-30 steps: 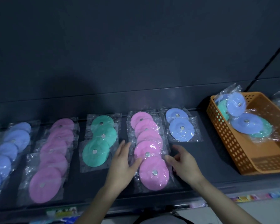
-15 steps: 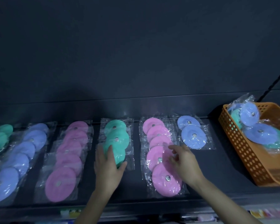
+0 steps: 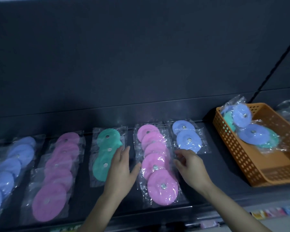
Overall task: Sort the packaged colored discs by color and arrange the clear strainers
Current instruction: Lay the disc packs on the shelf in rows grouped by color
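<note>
Since half a second ago our left hand (image 3: 120, 171) has come off the green row (image 3: 105, 154) and now lies flat in the gap between that row and the pink row (image 3: 155, 162), thumb spread toward the pink bags. Our right hand (image 3: 190, 166) has slid off the pink discs to their 3 o'clock edge. Neither hand holds anything: left is fully open, palm down; right is loosely open, fingers curled near the wrapper edge, and contact cannot be confirmed.

We judge this as squaring up the pink row from both sides, so that column looks close to finished.

Layout on the dark shelf (image 3: 224, 164), from 9 o'clock to 3 o'clock:
- a blue row (image 3: 8, 166)
- a second pink row (image 3: 57, 173)
- the green row
- the centre pink row
- a short blue pair (image 3: 187, 137)

Each disc is flat, round, with a small metal stud at its centre, sealed in a clear glossy bag; discs overlap like shingles.

At 2 o'clock the orange basket (image 3: 244, 164) holds unsorted blue and green packs (image 3: 253, 131), so sorting is not done. Clear plastic (image 3: 288, 109) lies beyond the basket; whether it is the strainers we cannot tell.
</note>
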